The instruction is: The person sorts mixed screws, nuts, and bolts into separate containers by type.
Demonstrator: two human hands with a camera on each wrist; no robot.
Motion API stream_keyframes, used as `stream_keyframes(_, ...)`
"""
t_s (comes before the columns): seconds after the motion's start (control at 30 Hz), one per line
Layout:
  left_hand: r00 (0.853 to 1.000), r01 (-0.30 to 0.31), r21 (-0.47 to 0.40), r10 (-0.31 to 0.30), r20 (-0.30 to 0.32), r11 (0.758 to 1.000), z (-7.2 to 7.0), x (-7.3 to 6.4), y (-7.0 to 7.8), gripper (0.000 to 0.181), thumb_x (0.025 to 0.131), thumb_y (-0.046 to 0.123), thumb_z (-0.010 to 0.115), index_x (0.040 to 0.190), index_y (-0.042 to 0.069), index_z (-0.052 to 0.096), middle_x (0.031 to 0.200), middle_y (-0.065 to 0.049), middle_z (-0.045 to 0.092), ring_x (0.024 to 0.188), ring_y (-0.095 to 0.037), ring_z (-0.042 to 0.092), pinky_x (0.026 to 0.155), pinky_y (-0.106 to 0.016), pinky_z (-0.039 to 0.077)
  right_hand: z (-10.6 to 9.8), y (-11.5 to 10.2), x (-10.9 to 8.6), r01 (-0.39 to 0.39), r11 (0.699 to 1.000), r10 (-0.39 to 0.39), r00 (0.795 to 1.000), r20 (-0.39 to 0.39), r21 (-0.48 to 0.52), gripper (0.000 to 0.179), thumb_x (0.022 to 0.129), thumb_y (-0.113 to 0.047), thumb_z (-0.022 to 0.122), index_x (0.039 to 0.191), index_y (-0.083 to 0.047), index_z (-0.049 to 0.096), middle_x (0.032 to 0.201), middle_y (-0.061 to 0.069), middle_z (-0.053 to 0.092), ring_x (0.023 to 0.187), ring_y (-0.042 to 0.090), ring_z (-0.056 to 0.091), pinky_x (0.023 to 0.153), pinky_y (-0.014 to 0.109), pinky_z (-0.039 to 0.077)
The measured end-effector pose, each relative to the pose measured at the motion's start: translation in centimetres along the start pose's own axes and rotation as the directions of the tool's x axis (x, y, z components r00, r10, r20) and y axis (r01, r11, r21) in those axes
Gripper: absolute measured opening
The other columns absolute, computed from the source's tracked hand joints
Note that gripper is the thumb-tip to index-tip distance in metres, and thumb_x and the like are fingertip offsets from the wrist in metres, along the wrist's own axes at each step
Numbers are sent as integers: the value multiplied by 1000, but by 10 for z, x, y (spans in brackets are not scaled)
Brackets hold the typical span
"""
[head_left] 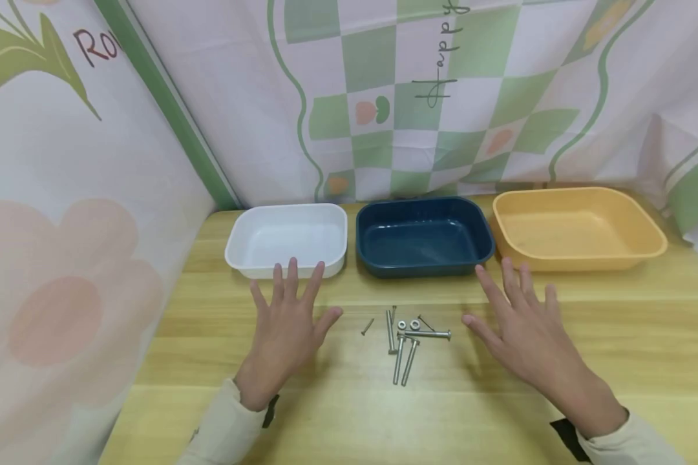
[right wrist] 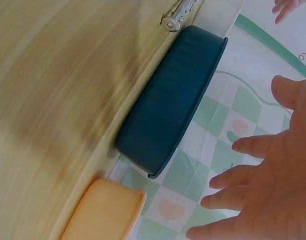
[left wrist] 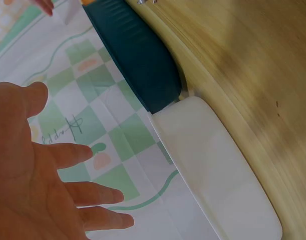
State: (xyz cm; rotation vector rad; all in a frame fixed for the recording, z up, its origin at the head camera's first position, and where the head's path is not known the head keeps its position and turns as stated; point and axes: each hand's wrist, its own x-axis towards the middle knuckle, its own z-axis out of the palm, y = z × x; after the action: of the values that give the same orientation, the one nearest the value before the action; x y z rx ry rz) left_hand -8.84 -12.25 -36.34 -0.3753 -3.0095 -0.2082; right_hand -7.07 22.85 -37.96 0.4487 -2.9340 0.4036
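My left hand (head_left: 287,329) hovers with fingers spread, palm down, in front of the white tray (head_left: 286,270) in the head view. To the right, my right hand (head_left: 529,339) is also spread and holds nothing, near the dark blue tray (head_left: 424,270) and the yellow tray (head_left: 581,263). Between the hands lies a small group of metal hardware: several long bolts (head_left: 428,334), two nuts (head_left: 415,324) and several thin screws (head_left: 368,327). Both wrist views show straight, parted fingers, with the left hand (left wrist: 37,175) and right hand (right wrist: 273,175) apart from the trays.
The three trays stand in a row along the back of the wooden table (head_left: 349,420). Behind them hangs a patterned curtain (head_left: 366,58), and another printed cloth (head_left: 64,258) covers the left side.
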Motion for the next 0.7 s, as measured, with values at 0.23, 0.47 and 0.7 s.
stream_keyframes(0.23, 999, -7, 3, 7, -46, 1000, -3, 0, -3, 76, 97, 59, 53, 158, 19, 33, 156, -29, 29, 142, -52, 24, 106, -76, 11, -1, 0, 1, 24, 999, -23, 1000, -11, 48, 80, 101, -45, 55, 160, -7, 18, 158, 36, 4, 140, 59, 12, 109, 70, 12)
stream_keyframes(0.47, 991, -26, -3, 26, -133, 1000, -5, 4, -9, 72, 96, 54, 60, 153, 14, 43, 146, -30, 44, 137, -53, 33, 105, -76, 16, -4, -2, 4, 31, 999, -29, 999, -36, 45, 83, 97, -44, 63, 160, -7, 22, 157, 35, 15, 130, 60, 34, 91, 72, 38)
stream_keyframes(0.7, 970, -53, 40, 61, -235, 998, -9, 7, -19, 65, 92, 49, 68, 140, 6, 58, 128, -27, 61, 127, -51, 47, 101, -75, 27, -4, -5, 6, 75, 995, -66, 988, -139, 64, 81, 91, -39, 74, 155, -9, 35, 154, 27, 35, 120, 54, 49, 72, 66, 48)
